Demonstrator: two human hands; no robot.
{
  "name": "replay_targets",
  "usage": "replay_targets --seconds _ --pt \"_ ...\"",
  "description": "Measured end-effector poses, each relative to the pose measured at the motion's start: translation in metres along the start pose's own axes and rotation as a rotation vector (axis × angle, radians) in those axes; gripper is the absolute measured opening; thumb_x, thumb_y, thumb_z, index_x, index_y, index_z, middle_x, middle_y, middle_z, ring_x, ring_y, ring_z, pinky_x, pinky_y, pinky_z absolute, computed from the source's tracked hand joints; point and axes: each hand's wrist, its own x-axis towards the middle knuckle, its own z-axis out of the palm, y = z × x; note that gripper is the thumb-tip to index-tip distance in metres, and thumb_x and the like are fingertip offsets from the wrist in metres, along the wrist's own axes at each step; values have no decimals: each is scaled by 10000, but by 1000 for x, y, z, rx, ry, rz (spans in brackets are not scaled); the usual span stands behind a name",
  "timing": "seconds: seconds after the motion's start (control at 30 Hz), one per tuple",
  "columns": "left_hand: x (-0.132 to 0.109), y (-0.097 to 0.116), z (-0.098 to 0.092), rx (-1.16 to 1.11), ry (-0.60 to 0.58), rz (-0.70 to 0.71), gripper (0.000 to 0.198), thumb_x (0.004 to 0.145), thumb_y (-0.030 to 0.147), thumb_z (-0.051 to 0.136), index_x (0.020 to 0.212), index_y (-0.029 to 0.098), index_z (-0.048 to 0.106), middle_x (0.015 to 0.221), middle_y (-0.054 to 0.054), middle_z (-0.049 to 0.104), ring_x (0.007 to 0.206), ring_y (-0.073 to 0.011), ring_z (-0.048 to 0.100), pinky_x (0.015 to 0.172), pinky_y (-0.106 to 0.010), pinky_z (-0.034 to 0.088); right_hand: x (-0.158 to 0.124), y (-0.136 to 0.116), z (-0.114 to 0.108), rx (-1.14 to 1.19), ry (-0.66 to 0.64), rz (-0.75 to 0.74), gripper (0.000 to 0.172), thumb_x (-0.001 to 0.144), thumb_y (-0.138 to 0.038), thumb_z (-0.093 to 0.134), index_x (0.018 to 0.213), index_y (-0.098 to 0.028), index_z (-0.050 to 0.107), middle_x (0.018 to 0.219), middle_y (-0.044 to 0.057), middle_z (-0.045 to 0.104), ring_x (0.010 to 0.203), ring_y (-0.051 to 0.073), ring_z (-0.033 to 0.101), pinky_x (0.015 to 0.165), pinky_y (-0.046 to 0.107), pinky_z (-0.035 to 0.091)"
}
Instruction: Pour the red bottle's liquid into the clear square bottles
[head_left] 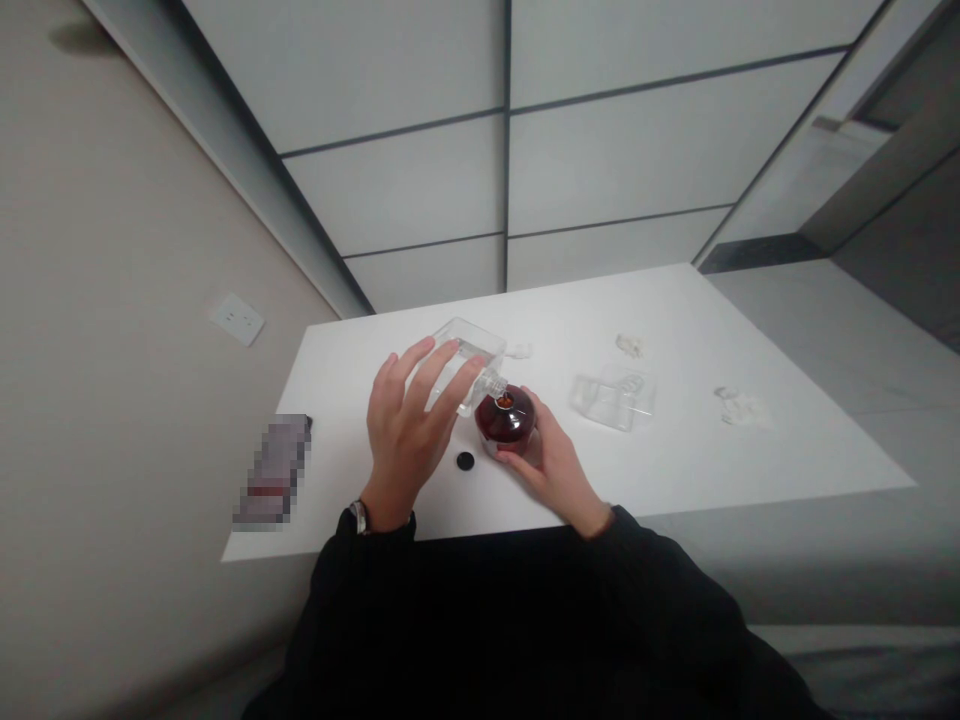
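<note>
My left hand [412,425] grips a clear square bottle [471,343] with clear liquid in it. The bottle is tipped over to the right, its threaded neck at the open mouth of a dark red-brown glass bottle [504,422]. Around the right side of that round bottle my right hand [555,460] is wrapped, steadying it on the white table. Whether liquid is flowing between the two is too small to tell. A small black cap [465,461] lies on the table just left of the round bottle.
Clear plastic packaging [611,398] lies right of my hands, with crumpled clear wrap [739,408] beyond it and another bit [628,346] behind. A small white piece [519,351] rests behind the bottles. A blurred-out purplish item [274,470] is at the left edge of the white table [420,520].
</note>
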Motion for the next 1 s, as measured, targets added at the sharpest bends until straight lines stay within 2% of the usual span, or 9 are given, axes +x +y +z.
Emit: replay_targets --seconds 1.0 --pt "2 -2 -1 -36 8 -9 563 975 70 661 1470 333 600 1376 -74 744 1383 -272 640 1195 -457 476 2 -3 -1 17 11 -3 838 967 -540 733 1646 -255 331 1617 180 515 1518 369 494 1271 631 398"
